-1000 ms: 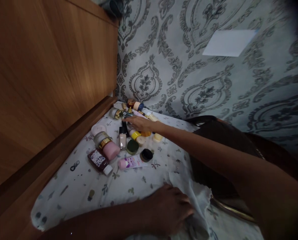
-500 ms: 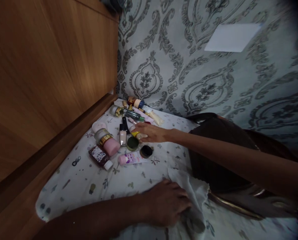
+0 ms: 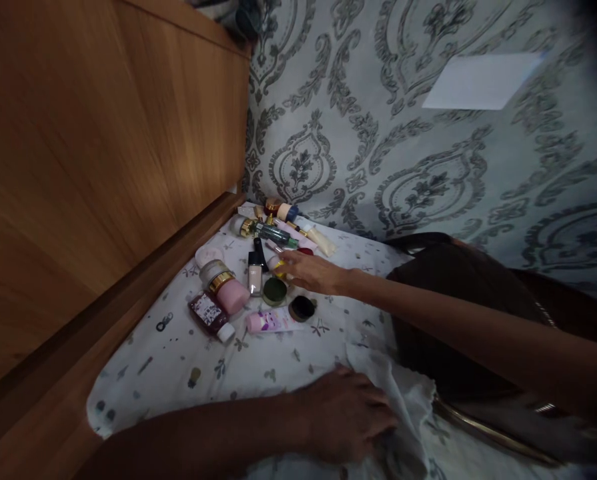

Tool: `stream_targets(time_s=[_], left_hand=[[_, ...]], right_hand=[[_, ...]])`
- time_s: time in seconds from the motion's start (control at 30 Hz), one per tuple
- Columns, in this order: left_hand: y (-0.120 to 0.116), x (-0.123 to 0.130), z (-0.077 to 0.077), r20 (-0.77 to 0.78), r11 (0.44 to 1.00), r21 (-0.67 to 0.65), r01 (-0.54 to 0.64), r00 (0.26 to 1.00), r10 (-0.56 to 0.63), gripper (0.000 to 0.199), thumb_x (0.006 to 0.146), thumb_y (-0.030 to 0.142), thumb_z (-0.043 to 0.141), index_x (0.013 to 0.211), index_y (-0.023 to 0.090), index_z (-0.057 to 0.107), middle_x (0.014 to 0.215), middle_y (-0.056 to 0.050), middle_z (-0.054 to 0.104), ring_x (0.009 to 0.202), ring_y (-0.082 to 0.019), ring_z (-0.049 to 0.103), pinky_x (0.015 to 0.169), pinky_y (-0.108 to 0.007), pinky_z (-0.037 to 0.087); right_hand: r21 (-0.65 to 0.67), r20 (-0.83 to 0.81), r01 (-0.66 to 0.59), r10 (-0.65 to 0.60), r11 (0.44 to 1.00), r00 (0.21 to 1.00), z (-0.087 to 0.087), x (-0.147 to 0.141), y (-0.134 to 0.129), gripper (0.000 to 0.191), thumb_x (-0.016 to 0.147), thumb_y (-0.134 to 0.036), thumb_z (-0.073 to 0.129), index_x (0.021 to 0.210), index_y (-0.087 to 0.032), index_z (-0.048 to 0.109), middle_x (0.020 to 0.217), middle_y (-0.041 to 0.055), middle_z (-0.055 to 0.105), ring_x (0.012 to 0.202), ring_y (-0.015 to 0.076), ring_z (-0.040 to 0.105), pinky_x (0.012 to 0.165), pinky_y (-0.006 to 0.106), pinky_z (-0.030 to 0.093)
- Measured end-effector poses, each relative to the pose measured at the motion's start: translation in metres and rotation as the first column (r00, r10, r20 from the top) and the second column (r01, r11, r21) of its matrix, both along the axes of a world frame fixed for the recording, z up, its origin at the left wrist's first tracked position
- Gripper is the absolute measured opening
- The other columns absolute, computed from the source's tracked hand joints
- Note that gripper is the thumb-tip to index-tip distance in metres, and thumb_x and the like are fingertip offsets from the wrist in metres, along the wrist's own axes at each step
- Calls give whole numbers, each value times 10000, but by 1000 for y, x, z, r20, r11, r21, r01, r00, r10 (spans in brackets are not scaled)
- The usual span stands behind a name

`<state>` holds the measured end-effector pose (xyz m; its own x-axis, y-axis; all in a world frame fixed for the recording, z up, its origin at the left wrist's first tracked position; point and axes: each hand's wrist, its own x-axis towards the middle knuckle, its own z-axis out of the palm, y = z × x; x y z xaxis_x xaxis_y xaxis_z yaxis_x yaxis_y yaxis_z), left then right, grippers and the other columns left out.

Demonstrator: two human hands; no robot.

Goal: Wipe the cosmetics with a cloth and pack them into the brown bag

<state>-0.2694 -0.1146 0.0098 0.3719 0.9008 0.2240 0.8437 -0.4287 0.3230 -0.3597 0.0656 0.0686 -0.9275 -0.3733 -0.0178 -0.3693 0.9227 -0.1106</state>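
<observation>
Moved since one second ago: the right hand point(image 3: 312, 270), from over the green translucent bottle point(image 3: 273, 233) to the small yellow container point(image 3: 280, 268). Container lies toward the far left corner of the white printed cloth surface point(image 3: 288, 393), partly covered by the fingers. Right hand is palm down, fingers loosely extended, fingertips at the container; whether they grip it cannot be told.

Left hand point(image 3: 345, 415) is palm down on a crumpled white cloth point(image 3: 409, 393), toward the near edge, fingers bent; whether it clutches the cloth cannot be told.

Left of the container stands or lies a beige glass bottle with black cap point(image 3: 255, 280), posture unclear. On its near side: a round dark-green jar point(image 3: 275, 292) and a round black jar point(image 3: 301, 308), the latter at the end of a pink-and-white tube point(image 3: 273, 321). Toward the left edge: a dark red bottle with white cap point(image 3: 211, 315), lying tilted beside a pink-and-gold container point(image 3: 229, 292). Brown bag point(image 3: 448, 300) occupies the right side
</observation>
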Motion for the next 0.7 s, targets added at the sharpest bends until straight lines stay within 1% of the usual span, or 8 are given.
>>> stream_targets(time_s=[0.1,0.2,0.33,0.43,0.5,0.57,0.63,0.7], left_hand=[[0,0,1,-4,1000,-21,-9,1000,9,264,904,294,590,1127,153,604,1192,-26,673,1073,-223,579,885,-362,433],[0,0,1,-6,1000,-15,-14,1000,14,268,905,302,590,1129,156,605,1188,-25,677,1069,-223,582,883,-362,434],[0,1,0,2,1000,12,-12,1000,12,257,906,308,592,1102,144,617,1176,-30,686,1068,-223,589,878,-359,433],[0,1,-1,6,1000,10,-18,1000,18,227,898,286,597,1083,157,618,1168,-24,694,1056,-220,596,873,-358,436],[0,1,-2,4,1000,4,-22,1000,22,210,898,284,595,1066,160,618,1161,-26,700,1049,-220,599,868,-364,444],[0,1,-4,7,1000,13,-20,1000,20,210,901,293,589,1065,164,617,1170,-30,699,1068,-219,593,883,-369,447],[-1,1,-5,10,999,28,-17,1000,16,222,900,299,589,1074,164,615,1193,-35,689,1095,-220,581,907,-376,443],[-1,1,-5,14,1000,27,-11,1000,11,238,889,293,600,1083,157,617,1201,-36,681,1111,-223,574,930,-383,438]], right_hand=[[45,-9,55,-55,997,998,3,2,-7,343,903,-155,543,1219,-261,626,1277,99,547,1139,258,575,914,392,514],[35,-71,106,-103,994,992,4,6,-23,322,960,-210,470,1249,-238,609,1287,126,551,1154,270,571,927,418,513],[46,-92,-55,59,997,994,0,15,-43,417,984,-358,467,1374,-220,523,1435,178,444,1277,323,484,996,497,460],[123,-60,-112,120,986,991,-4,19,-46,455,957,-273,518,1411,-272,486,1501,166,390,1326,343,433,1013,544,420],[156,-72,-80,92,984,993,-3,20,-47,483,928,-173,516,1396,-292,498,1487,150,418,1338,340,416,1011,551,406],[137,-112,-56,72,989,991,1,20,-52,440,919,-148,496,1338,-271,551,1455,142,455,1321,329,427,1009,540,400],[72,-146,-23,33,997,989,7,20,-67,343,949,-202,471,1268,-210,595,1379,151,521,1248,307,485,1000,504,412],[-1,-136,73,-72,997,988,13,18,-90,336,978,-317,463,1229,-147,606,1247,158,601,1146,286,545,966,454,442]])
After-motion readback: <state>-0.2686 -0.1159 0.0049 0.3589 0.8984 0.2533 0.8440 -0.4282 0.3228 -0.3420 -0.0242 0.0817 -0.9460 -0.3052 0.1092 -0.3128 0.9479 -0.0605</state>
